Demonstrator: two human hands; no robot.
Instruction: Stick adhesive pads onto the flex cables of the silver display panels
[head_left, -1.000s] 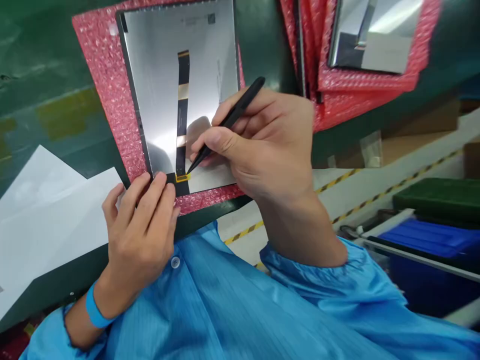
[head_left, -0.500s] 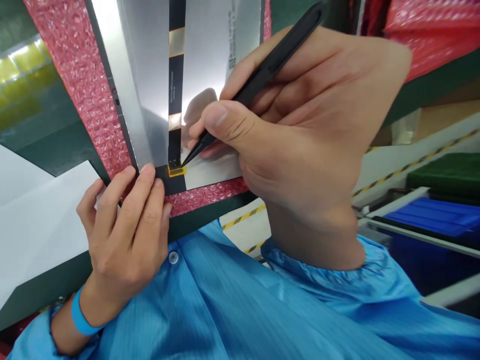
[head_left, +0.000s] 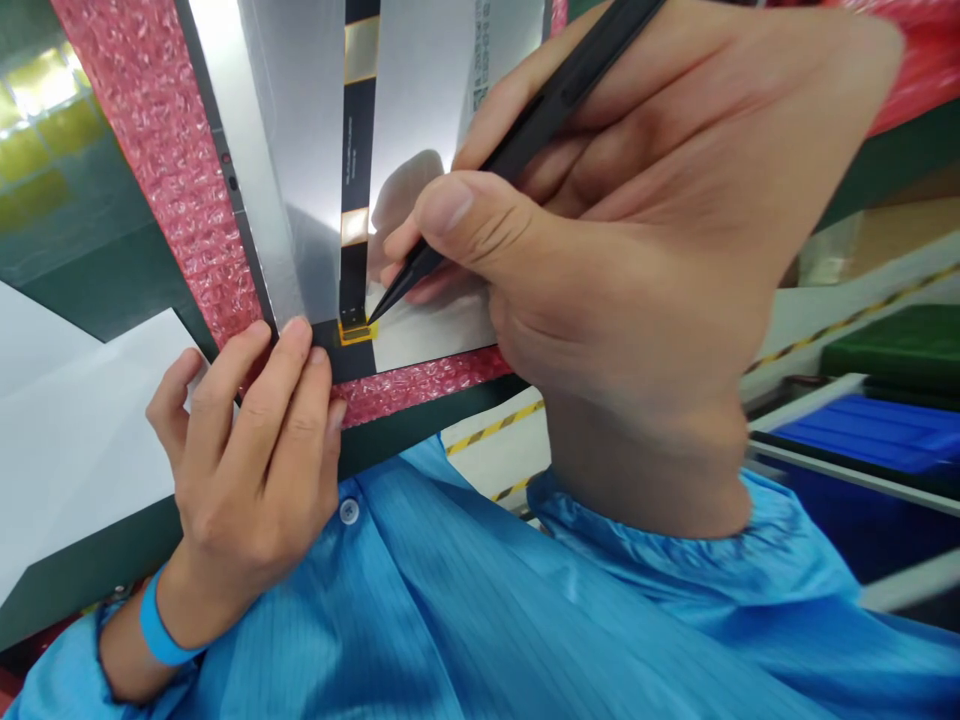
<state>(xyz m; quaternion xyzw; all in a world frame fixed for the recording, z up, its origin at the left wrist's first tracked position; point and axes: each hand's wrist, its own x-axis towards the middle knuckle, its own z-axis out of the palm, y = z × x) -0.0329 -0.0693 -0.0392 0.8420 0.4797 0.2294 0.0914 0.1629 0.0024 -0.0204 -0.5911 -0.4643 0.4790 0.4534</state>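
Note:
A silver display panel (head_left: 420,60) lies on its front, its back facing up, with a dark ribbon cable (head_left: 354,150) running down it. The cable ends in a small connector edged with yellow tape (head_left: 356,332) near the panel's lower edge. My right hand (head_left: 600,210) grips black pointed tweezers (head_left: 525,130) like a pen, and their tip is at the upper right of the connector. At the panel's lower left corner, my left hand (head_left: 259,450) rests its fingertips on the edge, fingers stretched and slightly bent. The underside of its grip is hidden.
Pink bubble wrap (head_left: 150,130) lies beneath the panel on a dark green surface (head_left: 82,545). White paper (head_left: 82,420) is at left, under a clear sheet with yellow squares (head_left: 45,120). Blue bins (head_left: 870,430) and yellow-black floor tape (head_left: 495,428) show at right and below.
The view has shifted slightly. My right hand appears a little higher and farther right, with the tweezers still in it. My left hand stays at the panel's corner.

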